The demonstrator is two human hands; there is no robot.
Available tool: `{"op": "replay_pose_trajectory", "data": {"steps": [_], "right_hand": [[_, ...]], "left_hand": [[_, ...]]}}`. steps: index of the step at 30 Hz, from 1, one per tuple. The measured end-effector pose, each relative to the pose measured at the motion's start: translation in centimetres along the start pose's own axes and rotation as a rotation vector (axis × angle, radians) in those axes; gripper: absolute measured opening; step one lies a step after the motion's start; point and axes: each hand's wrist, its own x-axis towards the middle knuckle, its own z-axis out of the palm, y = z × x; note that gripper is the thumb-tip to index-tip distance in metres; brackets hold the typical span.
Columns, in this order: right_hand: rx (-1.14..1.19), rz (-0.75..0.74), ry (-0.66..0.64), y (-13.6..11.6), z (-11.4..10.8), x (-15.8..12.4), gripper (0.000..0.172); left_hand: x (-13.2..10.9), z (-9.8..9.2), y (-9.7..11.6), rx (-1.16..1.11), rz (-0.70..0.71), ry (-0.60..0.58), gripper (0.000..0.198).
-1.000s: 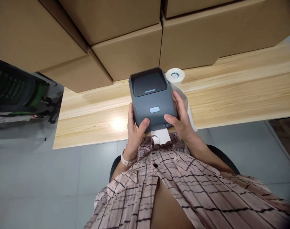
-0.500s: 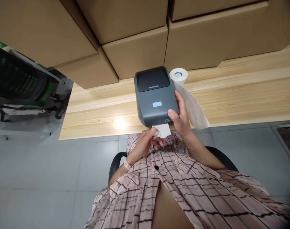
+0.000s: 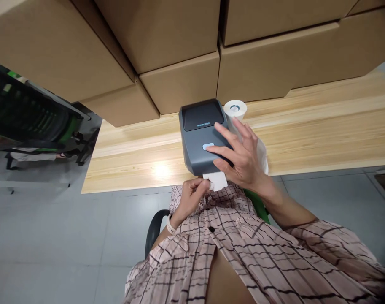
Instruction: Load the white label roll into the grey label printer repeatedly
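Note:
A dark grey label printer (image 3: 194, 154) sits near the front edge of the wooden table, its black window towards the back. White label paper (image 3: 218, 180) sticks out from its front, over the table edge. My left hand (image 3: 192, 193) pinches the left side of that paper between thumb and fingers. Above the printer's right half spreads my right hand (image 3: 243, 158), its fingers apart and holding nothing. One fingertip is at the pale button (image 3: 208, 146); whether it presses cannot be seen. Behind the right hand stands a white paper roll (image 3: 235, 109), its loose strip (image 3: 262, 156) partly hidden.
Large cardboard boxes (image 3: 181, 84) are stacked along the back of the wooden table (image 3: 132, 158). A black and green office chair (image 3: 30, 114) is on the floor at the left. Part of my own chair (image 3: 156, 230) shows beside me.
My right hand has let go of the printer's right front side and moved up over its top, fingers spread, one at the button. My left hand stays on the paper. The view shifted slightly.

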Motion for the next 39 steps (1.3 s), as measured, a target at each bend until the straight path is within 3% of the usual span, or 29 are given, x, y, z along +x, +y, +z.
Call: {"op": "replay_pose_trajectory", "data": {"steps": [2,5,8,11,16,19,24,28,32,35,39], "right_hand": [[0.001,-0.025,-0.070,0.3,-0.2,0.7,0.027],[0.004,-0.030,-0.121,0.6,0.0,1.5,0.028],[0.020,-0.015,-0.162,0.8,0.2,1.8,0.029],[0.070,0.018,-0.171,1.0,0.0,1.2,0.034],[0.205,0.107,-0.054,1.6,-1.5,-0.4,0.065],[0.309,0.134,-0.104,1.7,-3.1,0.4,0.076],[0.406,0.097,-0.119,1.9,-3.5,5.4,0.087],[0.476,0.073,0.102,2.5,-1.6,10.9,0.082],[0.435,0.009,0.324,3.5,0.0,16.2,0.074],[0.312,-0.028,0.343,4.3,0.5,19.3,0.076],[0.162,-0.018,0.260,5.6,0.4,22.2,0.085]], "left_hand": [[-0.3,-1.1,-0.2,-0.004,0.041,0.136,0.060],[0.1,-2.1,-0.3,0.012,0.193,0.456,0.055],[1.5,-2.2,0.2,0.015,0.353,0.581,0.036],[2.9,-1.8,1.1,-0.006,0.397,0.523,0.036],[3.3,-1.3,2.1,-0.017,0.353,0.424,0.052],[4.0,-1.5,2.4,-0.050,0.388,0.395,0.051],[9.0,-2.7,2.5,-0.094,0.385,0.483,0.036],[12.7,-3.5,2.2,-0.157,0.312,0.434,0.042],[13.3,-3.2,1.8,-0.140,0.289,0.337,0.060],[13.0,-3.0,1.6,-0.116,0.296,0.284,0.068],[12.9,-3.2,1.7,-0.068,0.290,0.266,0.080]]}}
